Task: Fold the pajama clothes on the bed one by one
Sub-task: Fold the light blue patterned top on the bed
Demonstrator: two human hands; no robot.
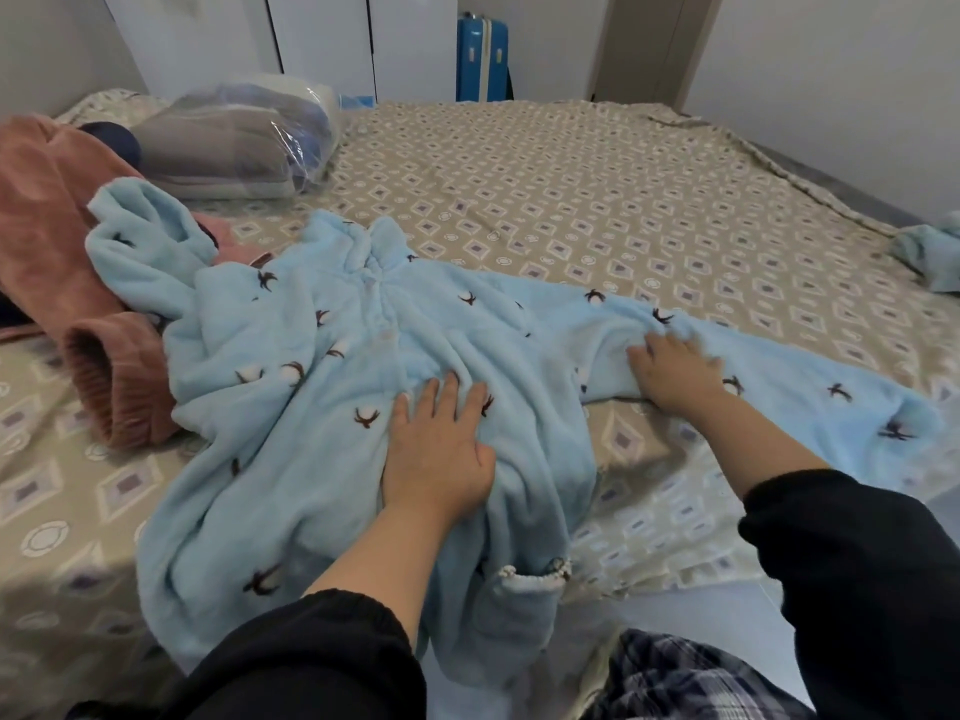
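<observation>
View: head camera, looking forward and down over a bed, with the person's two arms reaching in from the near edge.
Readable writing: small pale patches on the upright blue hard-shell suitcase (480,59) by the far wall are too blurred to read.
Left hand (439,449): fingers straight and spread apart, palm pressed flat on the body of the garment. It grips nothing.
Right hand (675,371): fingers stretched out and laid on the garment's right sleeve near the armpit. It is slightly blurred, and I see no pinch.
Task garment: a light blue fleece pajama top with small dark embroidered motifs (311,330) lies spread and wrinkled, front up, across the near half of the bed. Its collar points away, one sleeve runs out to the right, and the hem hangs over the near edge.
Bed: a beige bedsheet printed with diamonds (571,189) covers it.
Left of the top: a salmon-pink fleece garment with ribbed cuff (52,226), touching the blue sleeve.
Behind that: a clear plastic bag of folded grey bedding (234,142).
Far right edge: a small crumpled light blue fleece piece (930,252), well apart from the top.
Arms: black sleeves (857,563), pushed up the forearms.
</observation>
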